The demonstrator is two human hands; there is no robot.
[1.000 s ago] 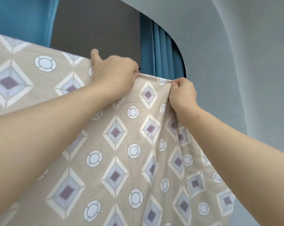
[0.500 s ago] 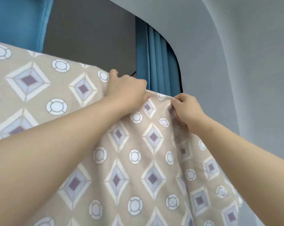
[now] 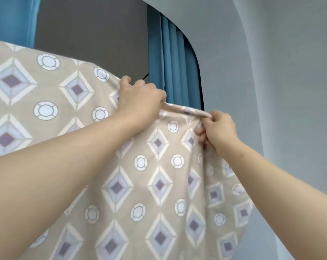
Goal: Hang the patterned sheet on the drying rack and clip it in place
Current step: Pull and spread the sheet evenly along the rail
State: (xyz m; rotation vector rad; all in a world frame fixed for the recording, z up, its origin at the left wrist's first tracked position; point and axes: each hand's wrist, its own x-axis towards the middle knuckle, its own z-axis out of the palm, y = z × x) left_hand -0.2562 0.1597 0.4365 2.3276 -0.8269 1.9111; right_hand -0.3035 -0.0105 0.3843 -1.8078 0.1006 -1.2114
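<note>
We have the sheet (image 3: 159,184) up high in front of us. Its top edge runs from the far left down toward the right, and the rest hangs toward us in loose folds. The drying rack is hidden under the cloth, so we cannot say for certain that the edge lies over a bar, though the straight top line suggests it does.

Our left hand (image 3: 140,102) has its fingers curled over the top edge near the middle and grips it. Our right hand (image 3: 219,132) is just to the right and a little lower. It pinches the rolled end of that same edge, with the other fingers tucked into the fabric below. Between the two hands the edge is bunched into a narrow roll rather than lying flat. Behind it are a blue curtain (image 3: 174,62) and a pale wall (image 3: 271,91).

We judge the hanging mostly done but not finished, since the right end wants spreading and smoothing. No clip is in view, on the sheet or in either hand, so the clipping seems to be all ahead of us.
</note>
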